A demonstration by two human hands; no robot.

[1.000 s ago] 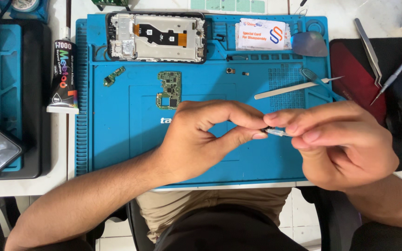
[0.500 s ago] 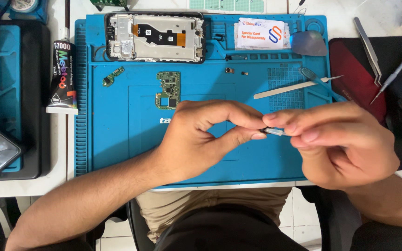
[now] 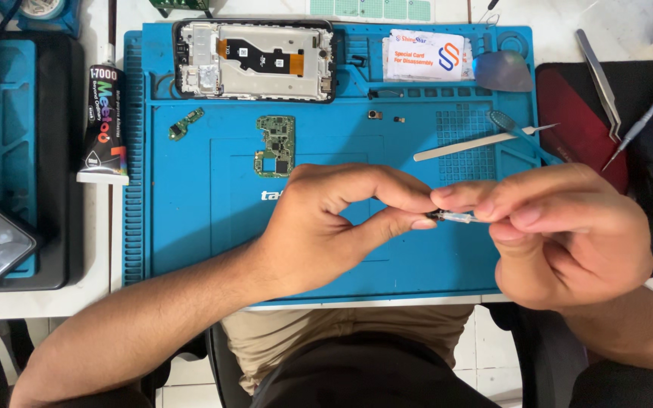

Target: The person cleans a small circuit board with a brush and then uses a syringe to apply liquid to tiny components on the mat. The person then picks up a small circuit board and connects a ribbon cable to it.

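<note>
In the head view, both hands meet above the lower middle of the blue work mat point(image 3: 190, 227) that lies on the counter. The left hand point(image 3: 326, 227) has thumb and forefinger closed in a pinch on one end of a small, thin, pale sliver of a part point(image 3: 459, 218), and the right hand point(image 3: 568, 234) closes its fingertips on the other end, so each grip is shut tight on the same piece, held in the air just over the mat. What exactly the piece is cannot be told; it is mostly hidden by the fingers. It looks very light and thin, likely stiff but easy to bend or snap, and small enough to slip away, so it is best held by its ends or edges with a gentle pinch and not squeezed across its middle. On the mat beyond the hands lie a green circuit board point(image 3: 275, 145), a smaller green board point(image 3: 186, 123), an opened phone frame point(image 3: 255, 60) and a flat pale prying tool point(image 3: 478, 143). A black glue tube point(image 3: 103, 125) lies just off the mat's left edge, tweezers point(image 3: 598, 75) well to the right.
</note>
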